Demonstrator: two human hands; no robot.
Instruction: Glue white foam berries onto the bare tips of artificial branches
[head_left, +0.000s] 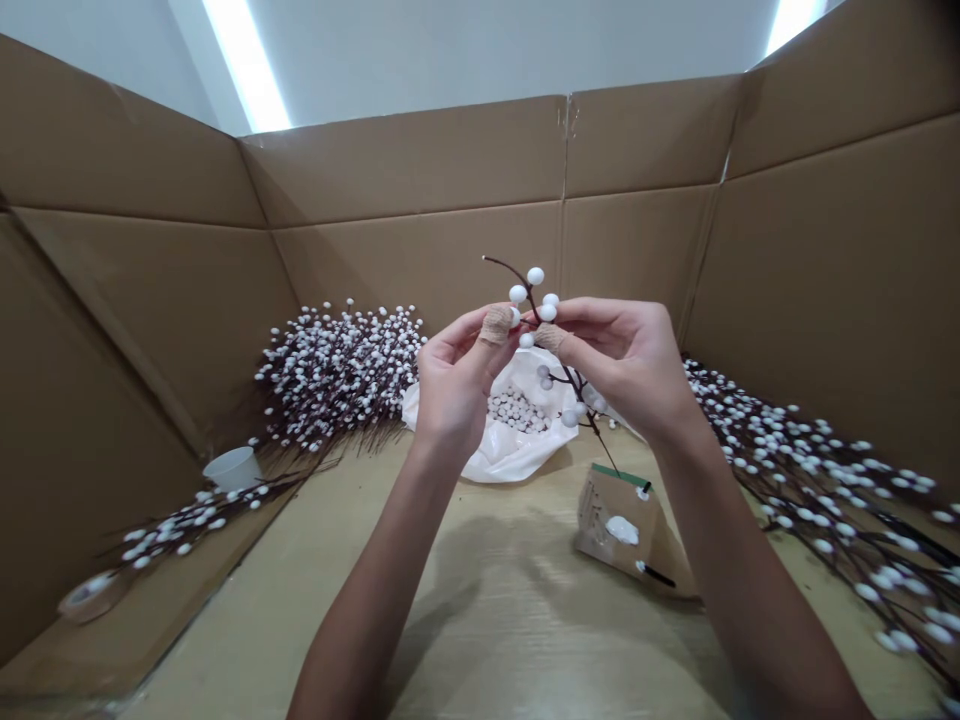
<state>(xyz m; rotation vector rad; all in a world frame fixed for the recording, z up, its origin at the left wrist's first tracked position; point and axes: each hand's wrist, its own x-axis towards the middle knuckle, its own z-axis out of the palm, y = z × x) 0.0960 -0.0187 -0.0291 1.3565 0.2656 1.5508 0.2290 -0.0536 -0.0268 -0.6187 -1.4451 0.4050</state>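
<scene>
A thin dark twig with white berries [531, 297] is raised in front of me, its stem running down toward the table. My left hand [457, 375] pinches it near the top with a taped thumb. My right hand [622, 360], also with a taped fingertip, grips the twig from the right side. Both hands meet at the berry cluster. Behind them lies a white plastic bag [510, 455] holding several loose white berries.
Heaps of finished berry branches lie at the back left [337, 370] and along the right [825, 490]. A few more branches [187, 520], a white cup [232, 468] and a tape roll [90, 597] sit left. A cardboard piece with white glue [622, 525] lies right of centre. Cardboard walls surround the wooden table.
</scene>
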